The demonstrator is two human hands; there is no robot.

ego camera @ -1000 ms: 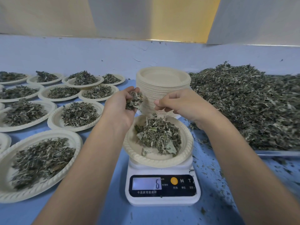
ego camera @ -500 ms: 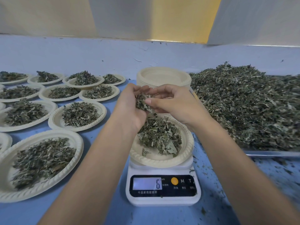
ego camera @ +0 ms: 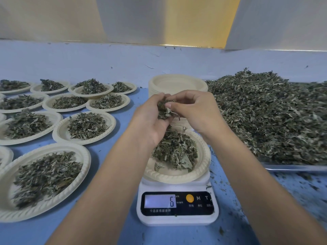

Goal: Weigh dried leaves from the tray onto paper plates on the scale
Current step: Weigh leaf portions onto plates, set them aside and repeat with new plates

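Observation:
A white scale (ego camera: 177, 218) stands at the front centre and its display reads 6. On it sits a paper plate (ego camera: 203, 167) with a small heap of dried leaves (ego camera: 175, 152). Above the plate's far edge my left hand (ego camera: 150, 119) cups a clump of dried leaves (ego camera: 163, 110). My right hand (ego camera: 192, 110) meets it from the right, with thumb and fingers pinching at that clump. A large pile of dried leaves (ego camera: 274, 117) fills the metal tray (ego camera: 292, 167) on the right.
A stack of empty paper plates (ego camera: 177, 84) stands behind my hands. Several filled plates (ego camera: 85, 127) cover the blue table (ego camera: 123, 96) to the left, the nearest (ego camera: 42, 179) at the front left. Leaf crumbs litter the table near the tray. A wall runs along the back.
My right hand has moved left from above the plate stack to meet my left hand at the clump of leaves. Both hands rose slightly. The scale reading stays at 6.

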